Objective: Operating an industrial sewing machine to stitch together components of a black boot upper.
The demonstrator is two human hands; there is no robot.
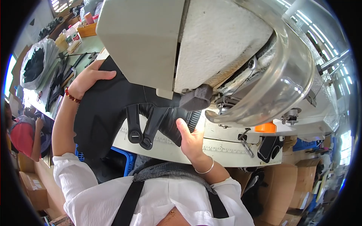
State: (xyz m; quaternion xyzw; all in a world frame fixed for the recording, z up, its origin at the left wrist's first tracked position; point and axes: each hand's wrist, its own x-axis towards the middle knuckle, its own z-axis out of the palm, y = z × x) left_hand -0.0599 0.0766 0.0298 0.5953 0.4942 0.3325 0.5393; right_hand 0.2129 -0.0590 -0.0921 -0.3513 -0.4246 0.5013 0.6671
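A large black leather-like piece [102,101] lies across the sewing machine bed, its far part passing under the machine head [151,45]. My left hand [92,77] holds its upper left edge, thumb lying on top and the other fingers mostly hidden. My right hand [193,142] grips the piece's right end beside a ribbed, gathered section [194,119]; the thumb points up and the fingers are largely out of sight. Between my hands, two black straps with buckle-like ends [135,135] hang from a stitched seam. The needle area is hidden behind the machine head.
A clear curved guard [298,75] arches over the machine's right side. An orange part [265,128], a black phone-like object [268,147] and a small metal tool [246,145] sit at right. A blue crate [129,162] is below the table edge. Another person [25,135] sits far left.
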